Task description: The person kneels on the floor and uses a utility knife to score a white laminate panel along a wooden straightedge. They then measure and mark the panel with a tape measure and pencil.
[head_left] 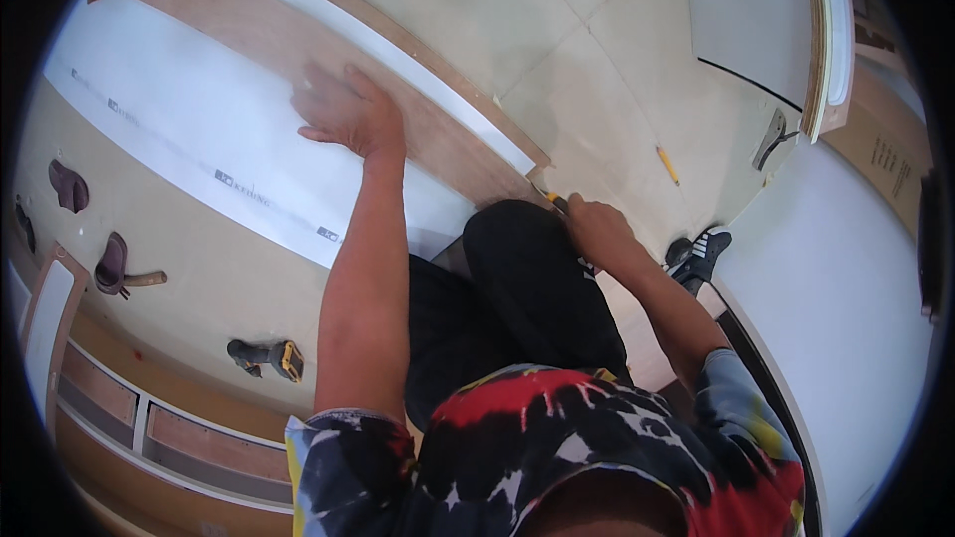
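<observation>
A long white panel (189,129) is lying flat on the pale tiled floor (557,30), running from the upper left toward the person's knees, with a thin line of small dark marks printed along its length. It is resting on or against a wider board (298,40) with a brown plywood face and a white edge strip.

The left hand (346,111) is pressing down on the panel near its far edge, palm flat and fingers spread wide, holding nothing. The right hand (595,229) is sitting well apart from it, beside the near corner of the board just past the knee, and is closing around a small yellow-and-black tool (555,202) whose tip is poking out toward that corner; I cannot tell what kind of tool it is.

A yellow pencil (668,165) is lying on the floor beyond the right hand. A dark and yellow cordless drill (267,358) is lying on the floor to the left of the left arm.
</observation>
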`<state>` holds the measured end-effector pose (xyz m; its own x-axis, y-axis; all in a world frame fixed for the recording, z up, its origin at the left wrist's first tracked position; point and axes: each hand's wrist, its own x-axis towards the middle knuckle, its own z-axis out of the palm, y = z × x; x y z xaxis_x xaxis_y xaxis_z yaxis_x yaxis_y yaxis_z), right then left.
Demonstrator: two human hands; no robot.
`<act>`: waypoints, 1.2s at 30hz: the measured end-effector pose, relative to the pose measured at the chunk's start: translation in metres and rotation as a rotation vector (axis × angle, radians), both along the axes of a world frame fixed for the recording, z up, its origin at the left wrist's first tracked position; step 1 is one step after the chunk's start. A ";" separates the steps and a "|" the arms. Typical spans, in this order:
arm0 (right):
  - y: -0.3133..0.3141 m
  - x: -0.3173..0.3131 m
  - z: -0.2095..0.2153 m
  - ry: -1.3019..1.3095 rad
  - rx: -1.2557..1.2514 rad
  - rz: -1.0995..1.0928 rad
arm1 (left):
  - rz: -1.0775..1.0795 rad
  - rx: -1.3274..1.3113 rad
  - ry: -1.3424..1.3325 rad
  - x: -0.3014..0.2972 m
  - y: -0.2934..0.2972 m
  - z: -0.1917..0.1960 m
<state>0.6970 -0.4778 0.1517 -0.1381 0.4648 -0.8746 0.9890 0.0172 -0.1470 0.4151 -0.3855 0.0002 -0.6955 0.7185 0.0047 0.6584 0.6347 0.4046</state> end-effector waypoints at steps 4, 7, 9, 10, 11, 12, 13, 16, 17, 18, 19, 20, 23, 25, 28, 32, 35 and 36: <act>0.062 -0.053 0.008 0.185 0.188 -0.145 | 0.018 0.015 0.026 -0.008 -0.012 0.003; 0.128 -0.122 -0.044 0.389 0.425 -0.187 | 0.018 0.024 -0.009 0.002 -0.002 0.007; 0.173 -0.170 -0.067 0.478 0.411 -0.186 | 0.031 0.002 -0.047 0.011 0.003 0.011; 0.191 -0.192 -0.074 0.511 0.425 -0.183 | 0.038 -0.015 -0.073 0.012 0.003 0.010; 0.208 -0.215 -0.082 0.541 0.441 -0.182 | 0.038 -0.027 -0.065 0.010 0.003 0.008; 0.220 -0.239 -0.090 0.591 0.498 -0.147 | 0.041 -0.038 -0.057 0.005 0.001 0.009; 0.230 -0.259 -0.099 0.628 0.560 -0.111 | 0.039 -0.047 -0.060 0.003 0.000 0.009; 0.249 -0.307 -0.109 0.580 0.540 -0.103 | 0.065 -0.046 -0.093 -0.006 -0.003 0.009; 0.252 -0.313 -0.103 0.568 0.521 -0.073 | 0.071 -0.043 -0.081 -0.008 -0.004 0.009; 0.253 -0.317 -0.097 0.553 0.505 -0.048 | 0.072 -0.039 -0.070 -0.011 -0.003 0.008; 0.257 -0.319 -0.092 0.538 0.489 -0.029 | 0.068 -0.036 -0.056 -0.012 -0.003 0.007; 0.259 -0.315 -0.097 0.566 0.564 -0.033 | 0.047 -0.040 -0.024 -0.007 0.000 0.003; 0.264 -0.311 -0.098 0.721 0.402 -0.126 | -0.123 -0.318 0.483 -0.022 -0.020 -0.043; 0.258 -0.328 -0.083 0.607 0.373 -0.107 | -0.234 -0.485 0.165 -0.013 -0.026 -0.025; 0.259 -0.303 -0.063 0.383 0.270 -0.101 | -0.075 -0.321 0.127 0.011 -0.014 0.011; 0.230 -0.265 -0.093 0.388 0.354 -0.382 | -0.172 -0.354 0.246 0.031 -0.013 -0.014; 0.193 -0.264 -0.058 0.705 0.376 -0.211 | -0.253 -0.161 -0.043 -0.048 -0.033 -0.055; 0.185 -0.245 -0.047 0.730 0.242 -0.355 | -0.181 -0.253 0.205 -0.048 -0.027 -0.056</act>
<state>0.4518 -0.2927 0.1050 -0.4398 0.7502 -0.4937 0.6000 -0.1636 -0.7831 0.3673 -0.4123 -0.0559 -0.5598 0.8262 -0.0628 0.8204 0.5633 0.0984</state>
